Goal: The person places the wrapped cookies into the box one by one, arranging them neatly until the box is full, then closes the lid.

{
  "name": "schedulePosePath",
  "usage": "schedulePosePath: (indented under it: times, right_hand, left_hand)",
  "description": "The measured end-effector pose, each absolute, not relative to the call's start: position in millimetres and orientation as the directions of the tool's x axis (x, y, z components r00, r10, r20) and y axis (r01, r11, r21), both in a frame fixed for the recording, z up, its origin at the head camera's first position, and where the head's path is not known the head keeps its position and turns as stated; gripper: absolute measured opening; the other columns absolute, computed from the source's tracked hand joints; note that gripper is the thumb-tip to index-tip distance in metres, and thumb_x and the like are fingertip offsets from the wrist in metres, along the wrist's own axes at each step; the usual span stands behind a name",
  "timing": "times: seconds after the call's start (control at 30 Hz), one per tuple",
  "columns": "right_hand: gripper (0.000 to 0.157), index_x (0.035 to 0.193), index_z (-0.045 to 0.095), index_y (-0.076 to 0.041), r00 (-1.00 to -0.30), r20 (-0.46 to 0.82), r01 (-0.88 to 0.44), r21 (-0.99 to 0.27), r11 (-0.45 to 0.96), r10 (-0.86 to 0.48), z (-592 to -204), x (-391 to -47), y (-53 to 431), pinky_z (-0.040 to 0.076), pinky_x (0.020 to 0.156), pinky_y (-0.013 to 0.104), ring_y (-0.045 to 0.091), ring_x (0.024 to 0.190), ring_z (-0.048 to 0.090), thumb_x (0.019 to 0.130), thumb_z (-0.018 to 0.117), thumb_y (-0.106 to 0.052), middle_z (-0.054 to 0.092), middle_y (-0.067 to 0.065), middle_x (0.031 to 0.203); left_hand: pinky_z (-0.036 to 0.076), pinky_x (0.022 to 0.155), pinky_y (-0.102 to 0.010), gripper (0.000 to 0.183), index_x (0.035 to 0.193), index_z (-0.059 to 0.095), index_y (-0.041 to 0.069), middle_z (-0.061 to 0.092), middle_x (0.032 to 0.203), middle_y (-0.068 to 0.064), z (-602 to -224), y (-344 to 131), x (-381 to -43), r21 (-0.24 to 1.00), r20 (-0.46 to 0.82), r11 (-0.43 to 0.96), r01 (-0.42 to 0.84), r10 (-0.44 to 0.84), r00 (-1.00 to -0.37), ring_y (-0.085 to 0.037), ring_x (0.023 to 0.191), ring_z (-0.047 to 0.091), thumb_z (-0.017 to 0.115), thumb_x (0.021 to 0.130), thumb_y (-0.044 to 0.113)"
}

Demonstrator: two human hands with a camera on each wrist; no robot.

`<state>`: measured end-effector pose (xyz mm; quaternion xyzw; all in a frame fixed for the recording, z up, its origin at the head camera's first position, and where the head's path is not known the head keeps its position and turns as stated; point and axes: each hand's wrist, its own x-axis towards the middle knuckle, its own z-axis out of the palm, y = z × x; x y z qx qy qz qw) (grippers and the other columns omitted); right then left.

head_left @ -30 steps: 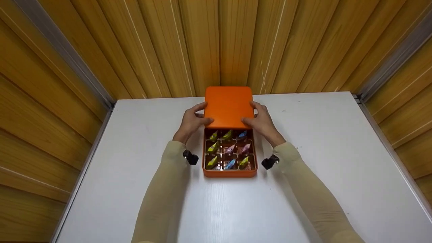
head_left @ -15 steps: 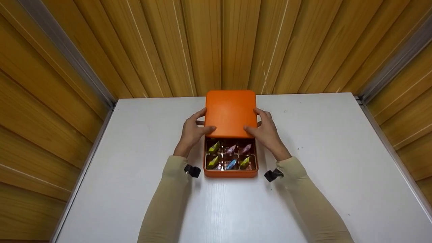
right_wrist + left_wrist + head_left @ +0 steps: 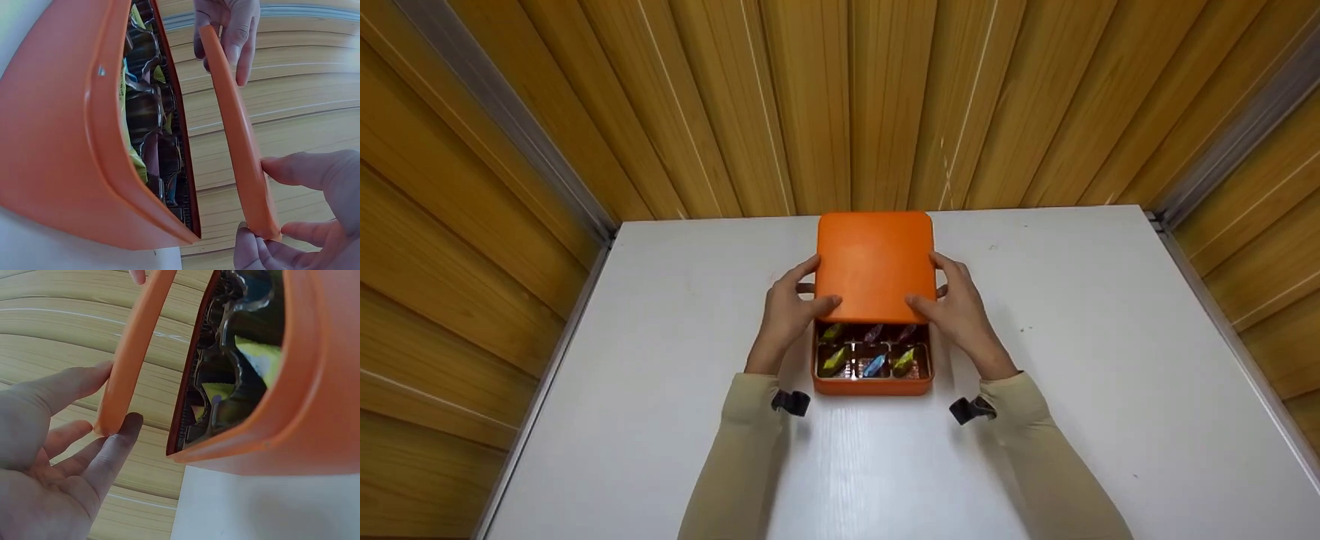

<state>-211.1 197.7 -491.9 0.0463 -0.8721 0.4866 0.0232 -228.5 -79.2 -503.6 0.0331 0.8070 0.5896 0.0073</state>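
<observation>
Both hands hold an orange lid (image 3: 875, 262) above an orange box (image 3: 873, 386). The left hand (image 3: 789, 311) grips its left edge, thumb on top and fingers at the side and beneath. On the opposite edge the right hand (image 3: 964, 311) has the same hold. In both wrist views a gap separates the lid (image 3: 242, 135) from the box (image 3: 332, 382). Inside the box, a dark divided tray (image 3: 225, 354) bears small wrapped candies. The front row shows a green candy (image 3: 833, 362), a blue candy (image 3: 874, 365) and another green one. The lid hides the back compartments.
The box stands on a white table (image 3: 690, 315). A wood-panelled wall (image 3: 847, 105) rises behind the table's back edge, and more panels flank both sides. A black camera mount (image 3: 791, 403) sits on the left wrist, another mount (image 3: 971, 409) on the right.
The lid, held by both hands, has moved toward the person and now covers more of the box. The back row and most of the middle row of candies have gone out of sight.
</observation>
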Motion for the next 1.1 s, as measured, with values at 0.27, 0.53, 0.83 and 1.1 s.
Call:
schedulePosePath:
  times: [0.27, 0.53, 0.83, 1.1]
  right_hand:
    - [0.086, 0.165, 0.034, -0.002, -0.996, 0.077, -0.093, -0.854, 0.512, -0.052, -495, -198, 198, 0.049, 0.078, 0.036, 0.032, 0.109, 0.052, 0.095, 0.081, -0.02, 0.041, 0.018, 0.159]
    - [0.085, 0.165, 0.035, -0.004, -0.997, 0.075, -0.08, -0.851, 0.52, -0.031, -497, -188, 198, 0.049, 0.078, 0.036, 0.032, 0.109, 0.052, 0.095, 0.082, -0.02, 0.041, 0.018, 0.158]
    - [0.086, 0.164, 0.035, -0.001, -0.998, 0.06, -0.069, -0.839, 0.539, -0.033, -501, -178, 197, 0.05, 0.078, 0.036, 0.033, 0.108, 0.053, 0.095, 0.083, -0.019, 0.041, 0.021, 0.157]
    - [0.086, 0.164, 0.035, 0.001, -0.998, 0.043, -0.06, -0.824, 0.564, -0.045, -501, -170, 195, 0.049, 0.077, 0.036, 0.032, 0.107, 0.054, 0.095, 0.082, -0.021, 0.042, 0.021, 0.158]
  left_hand:
    - [0.061, 0.082, -0.036, 0.082, 0.159, 0.052, 0.015, 0.057, 0.154, -0.005, -502, -78, -214, 0.942, 0.036, 0.332, 0.053, 0.058, -0.998, -0.025, 0.116, 0.067, 0.09, 0.086, 0.013]
    - [0.062, 0.082, -0.036, 0.082, 0.16, 0.051, 0.014, 0.055, 0.156, -0.007, -501, -75, -202, 0.931, 0.046, 0.358, 0.068, 0.071, -0.996, -0.028, 0.121, 0.065, 0.089, 0.087, 0.014]
    - [0.062, 0.086, -0.037, 0.082, 0.159, 0.052, 0.013, 0.057, 0.153, -0.01, -501, -75, -192, 0.915, 0.039, 0.399, 0.062, 0.067, -0.997, -0.03, 0.122, 0.065, 0.09, 0.086, 0.012]
    - [0.063, 0.084, -0.036, 0.08, 0.159, 0.052, 0.013, 0.057, 0.152, -0.01, -502, -76, -182, 0.907, 0.037, 0.416, 0.064, 0.073, -0.997, -0.03, 0.122, 0.063, 0.089, 0.088, 0.011]
